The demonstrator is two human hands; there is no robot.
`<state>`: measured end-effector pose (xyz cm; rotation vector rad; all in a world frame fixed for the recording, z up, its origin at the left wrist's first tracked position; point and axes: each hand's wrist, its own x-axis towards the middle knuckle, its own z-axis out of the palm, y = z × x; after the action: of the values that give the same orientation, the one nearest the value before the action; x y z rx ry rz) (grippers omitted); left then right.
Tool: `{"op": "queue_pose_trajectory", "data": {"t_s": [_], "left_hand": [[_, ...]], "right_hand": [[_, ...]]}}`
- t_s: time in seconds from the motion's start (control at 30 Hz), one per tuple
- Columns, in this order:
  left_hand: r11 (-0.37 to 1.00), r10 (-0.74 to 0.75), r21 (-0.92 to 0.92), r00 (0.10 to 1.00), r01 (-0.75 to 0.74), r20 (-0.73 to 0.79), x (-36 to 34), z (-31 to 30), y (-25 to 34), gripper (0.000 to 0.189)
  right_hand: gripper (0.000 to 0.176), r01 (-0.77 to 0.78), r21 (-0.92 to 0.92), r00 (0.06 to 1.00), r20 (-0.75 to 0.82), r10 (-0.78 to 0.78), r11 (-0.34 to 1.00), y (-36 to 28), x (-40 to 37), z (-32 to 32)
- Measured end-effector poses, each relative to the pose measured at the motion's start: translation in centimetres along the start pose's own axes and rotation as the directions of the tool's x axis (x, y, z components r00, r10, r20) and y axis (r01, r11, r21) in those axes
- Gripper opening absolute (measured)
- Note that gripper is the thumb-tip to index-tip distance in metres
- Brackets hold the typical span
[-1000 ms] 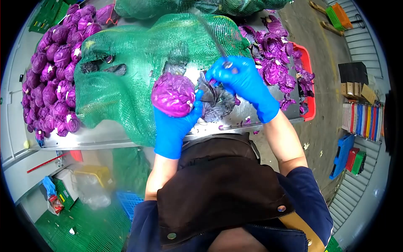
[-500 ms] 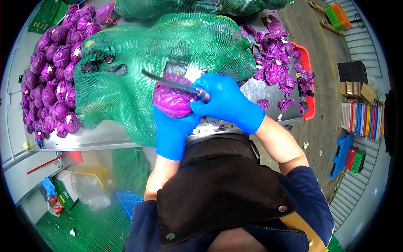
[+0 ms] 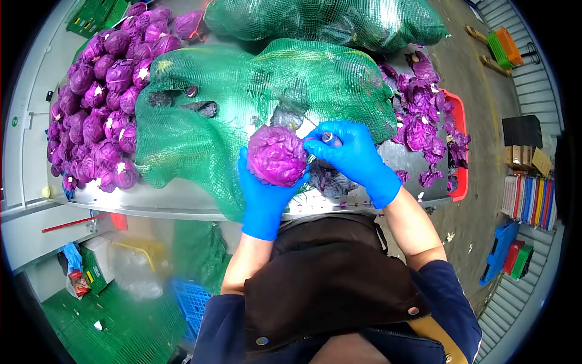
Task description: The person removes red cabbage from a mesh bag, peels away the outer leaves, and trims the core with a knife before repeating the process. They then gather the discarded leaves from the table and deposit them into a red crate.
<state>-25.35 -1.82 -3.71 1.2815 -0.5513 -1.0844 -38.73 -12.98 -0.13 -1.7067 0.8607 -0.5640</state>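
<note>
A red cabbage (image 3: 277, 156) with a crinkled purple surface rests in my left hand (image 3: 262, 194), which cups it from below and from the left. My right hand (image 3: 351, 155), also in a blue glove, is closed around a knife (image 3: 331, 139). Its handle end shows between the fingers, while the blade is blurred and hard to make out against the netting. The right thumb and fingertips are at the cabbage's right side. Below that hand, dark outer leaves (image 3: 330, 182) lie at the table's near edge. Behind the cabbage spreads a green mesh sack (image 3: 224, 79).
Red cabbages (image 3: 100, 103) are heaped on the left of the metal table (image 3: 163, 205). A second filled mesh sack (image 3: 327, 24) lies at the back. Loose purple leaves (image 3: 421, 103) cover the right end, beside a red crate (image 3: 462, 176).
The knife has swung off the top of the cabbage, and my right fingers have shifted to its right side. Dark leaves now show under my right hand. The whole view has shifted slightly.
</note>
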Motion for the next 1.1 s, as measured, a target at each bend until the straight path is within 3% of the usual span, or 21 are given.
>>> {"op": "queue_pose_trajectory", "data": {"t_s": [0.03, 0.07, 0.1, 0.13, 0.2, 0.23, 0.27, 0.33, 0.4, 0.43, 0.5, 0.57, 0.63, 0.7, 0.77, 0.83, 0.87, 0.9, 0.97, 1.03, 1.1], "left_hand": [[0.99, -0.051, -0.131, 0.997, 0.044, -0.052, -0.1, 0.6, 0.7, 0.083], [0.877, -0.157, -0.457, 0.987, 0.152, 0.028, 0.0, 0.1, 1.2, 0.081], [0.92, -0.103, -0.376, 0.994, 0.11, 0.038, 0.2, -0.6, 1.5, 0.076], [0.954, -0.049, -0.294, 0.998, 0.061, 0.047, 0.5, -1.4, 1.8, 0.071], [0.903, -0.1, -0.414, 0.994, 0.111, 0.05, 1.5, -3.1, 0.2, 0.059], [0.412, -0.25, -0.858, 0.944, 0.307, 0.217, 2.2, -3.4, 0.4, 0.059], [0.484, -0.328, -0.818, 0.931, 0.311, 0.16, 2.4, -3.5, 0.8, 0.064], [0.501, -0.324, -0.82, 0.938, 0.277, 0.119, 3.0, -4.0, 0.6, 0.062], [0.503, -0.259, -0.824, 0.955, 0.262, 0.145, 3.1, -4.3, 0.3, 0.059], [0.6, -0.23, -0.764, 0.966, 0.238, 0.121, 3.0, -4.6, 0.1, 0.058], [0.773, -0.152, -0.609, 0.984, 0.177, 0.092, 3.0, -5.2, -0.1, 0.056], [0.859, -0.08, -0.49, 0.985, 0.147, 0.155, 2.8, -6.0, -0.9, 0.056], [0.867, -0.074, -0.472, 0.979, 0.158, 0.192, 2.5, -6.2, -1.4, 0.055], [0.804, -0.119, -0.555, 0.972, 0.214, 0.202, 2.5, -6.0, -1.1, 0.056], [0.735, -0.158, -0.628, 0.965, 0.257, 0.211, 2.7, -5.9, -0.5, 0.06], [0.694, -0.16, -0.671, 0.964, 0.263, 0.212, 3.0, -5.7, -0.2, 0.062], [0.691, -0.143, -0.679, 0.967, 0.25, 0.21, 3.2, -5.6, -0.2, 0.063], [0.723, -0.096, -0.658, 0.974, 0.21, 0.206, 3.4, -5.5, -0.5, 0.061], [0.7, -0.13, -0.678, 0.974, 0.224, 0.188, 3.7, -5.4, -0.5, 0.06], [0.578, -0.296, -0.752, 0.94, 0.317, 0.168, 3.9, -6.0, -0.2, 0.061], [0.669, -0.271, -0.686, 0.954, 0.284, 0.13, 3.8, -6.8, 0.0, 0.064]], "right_hand": [[0.017, -0.003, -0.051, 1.0, 0.027, 0.005, 0.999, 0.1, 0.0, -0.2], [0.015, -0.213, 0.202, 0.974, 0.125, 0.19, 0.956, -0.4, 0.3, -0.7], [0.016, -0.289, 0.545, 0.947, 0.284, 0.151, 0.787, 0.8, 0.8, -2.1], [0.016, -0.428, 0.758, 0.894, 0.435, 0.108, 0.492, 2.0, 1.3, -3.4], [0.024, -0.164, 0.417, 0.987, 0.071, 0.148, 0.894, -0.7, 1.7, -1.8], [0.028, -0.06, 0.347, 0.997, -0.028, 0.074, 0.936, -0.2, 1.8, -0.1], [0.033, 0.033, 0.258, 0.992, -0.126, 0.0, 0.965, 0.3, 2.0, 1.6], [0.03, -0.164, 0.031, 0.984, 0.074, 0.161, 0.986, -0.2, 2.0, 1.4], [0.024, -0.229, 0.051, 0.972, 0.066, 0.226, 0.972, 0.0, 1.6, 1.8], [0.023, -0.263, 0.061, 0.963, 0.076, 0.258, 0.963, -0.4, 1.6, 1.9], [0.018, -0.326, 0.17, 0.938, 0.178, 0.296, 0.93, -2.6, 1.4, 1.6], [0.014, -0.43, 0.315, 0.886, 0.326, 0.329, 0.846, -3.0, 1.8, 0.3], [0.012, -0.582, 0.467, 0.791, 0.516, 0.33, 0.666, -2.2, 2.3, -1.5], [0.01, -0.465, 0.719, 0.875, 0.462, 0.144, 0.517, -1.3, 3.2, -2.7], [0.018, -0.366, 0.557, 0.929, 0.168, 0.33, 0.746, -2.2, 3.5, -3.0], [0.028, -0.269, 0.261, 0.963, 0.093, 0.254, 0.927, -3.4, 3.3, -0.9], [0.033, -0.218, 0.283, 0.973, 0.133, 0.187, 0.934, -1.4, 2.9, 0.6], [0.023, -0.241, 0.103, 0.963, 0.146, 0.225, 0.965, -2.8, 2.3, 1.1], [0.015, -0.209, 0.298, 0.978, 0.075, 0.196, 0.931, -0.8, 1.9, 2.3], [0.013, -0.28, 0.341, 0.959, 0.136, 0.248, 0.897, -1.5, 2.1, 1.5], [0.011, -0.345, 0.35, 0.936, 0.199, 0.291, 0.871, -2.6, 2.2, 0.7]]}}
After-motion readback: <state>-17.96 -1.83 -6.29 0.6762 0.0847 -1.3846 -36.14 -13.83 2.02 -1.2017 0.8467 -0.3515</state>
